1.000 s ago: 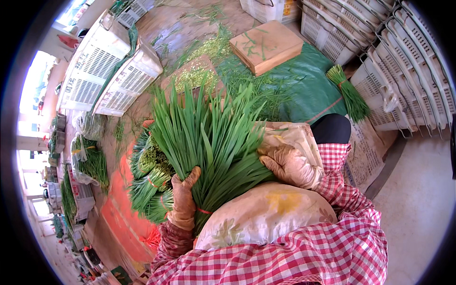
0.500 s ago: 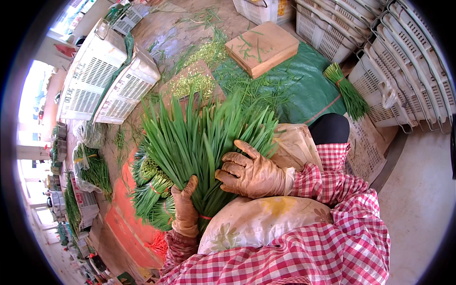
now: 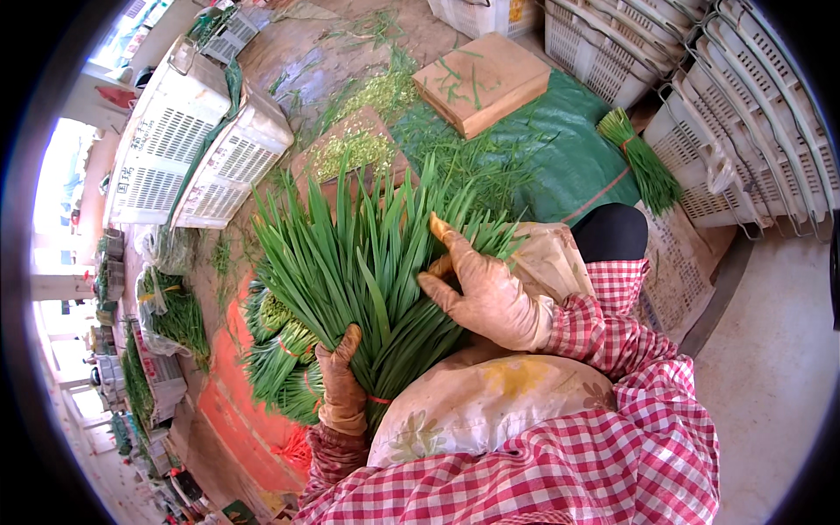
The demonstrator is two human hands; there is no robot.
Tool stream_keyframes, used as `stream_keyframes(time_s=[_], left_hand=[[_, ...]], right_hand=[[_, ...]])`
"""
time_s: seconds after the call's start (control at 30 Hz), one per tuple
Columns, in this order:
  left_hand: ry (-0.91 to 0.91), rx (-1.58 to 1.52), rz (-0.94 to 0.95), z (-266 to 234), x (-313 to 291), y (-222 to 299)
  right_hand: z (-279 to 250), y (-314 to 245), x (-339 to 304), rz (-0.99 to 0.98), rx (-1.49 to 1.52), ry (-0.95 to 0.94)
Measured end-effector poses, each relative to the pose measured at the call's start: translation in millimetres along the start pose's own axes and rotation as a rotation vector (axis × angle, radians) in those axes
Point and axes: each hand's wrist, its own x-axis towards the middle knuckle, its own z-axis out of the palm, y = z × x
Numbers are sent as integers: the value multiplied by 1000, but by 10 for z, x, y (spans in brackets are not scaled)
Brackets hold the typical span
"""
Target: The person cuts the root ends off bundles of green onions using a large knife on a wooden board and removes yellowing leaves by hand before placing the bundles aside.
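Note:
A big bunch of flat-leaved garlic chives fans out in front of me, bound near its lower end by a red band. My left hand, in a brown-stained glove, is closed round the bunch's left side, thumb upward. On the right side, my gloved right hand lies against the leaves with thumb and forefinger spread apart; its other fingers are partly hidden among the leaves. The bunch's base rests by a stained floral cloth over my lap.
Tied green bundles lie on a red sheet at left. A wooden block sits on a green tarp, with another chive bundle nearby. White crates stand at left, and stacked crates at right. Trimmings litter the ground.
My right hand has moved slightly right and up and turned, its fingers going from lying across the leaves to spread at their right edge. The left hand keeps its grip.

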Motion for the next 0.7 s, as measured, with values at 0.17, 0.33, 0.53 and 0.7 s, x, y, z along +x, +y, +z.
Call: stream_keyframes(time_s=[0.17, 0.33, 0.53, 0.7], left_hand=[[81, 122, -35, -91, 237, -56], [80, 498, -7, -275, 416, -106], [-88, 864, 619, 176, 107, 248], [29, 1238, 678, 240, 265, -253]], right_hand=[[285, 394, 126, -565, -625, -33], [528, 670, 183, -563, -657, -218], [504, 718, 216, -622, -643, -161], [537, 610, 159, -618, -649, -319]])
